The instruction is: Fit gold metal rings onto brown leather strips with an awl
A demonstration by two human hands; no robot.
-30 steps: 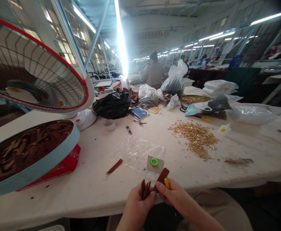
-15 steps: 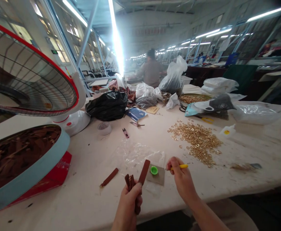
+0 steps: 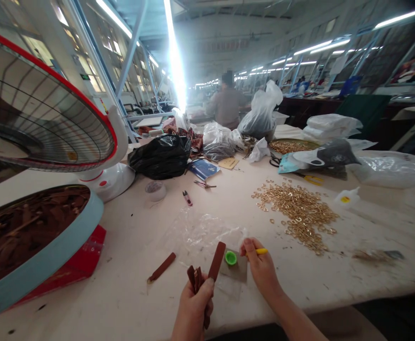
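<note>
My left hand (image 3: 197, 303) is closed around several brown leather strips (image 3: 217, 260); one sticks up from the thumb, the others bunch behind it. My right hand (image 3: 259, 263) pinches a thin yellow-handled tool (image 3: 261, 251) whose tip points left toward a small green cup (image 3: 230, 258). That cup stands on a grey-brown square pad (image 3: 240, 272) between my two hands. Left of my hands, a single leather strip (image 3: 162, 267) lies on the table with a pale ring-like bit at its lower end. Gold-coloured rings (image 3: 299, 213) are heaped to the right.
On the left, a fan (image 3: 111, 182) stands behind a round tray (image 3: 51, 258) of brown strips. Clear plastic film (image 3: 200, 232) lies ahead of my hands, with thread snips (image 3: 187, 198) beyond it. A brush (image 3: 377, 255) and a small white bottle (image 3: 347, 198) are at right. Bags line the back.
My right hand has moved left with the yellow tool, closer to the green cup and the leather strip. The whole view has shifted slightly.
</note>
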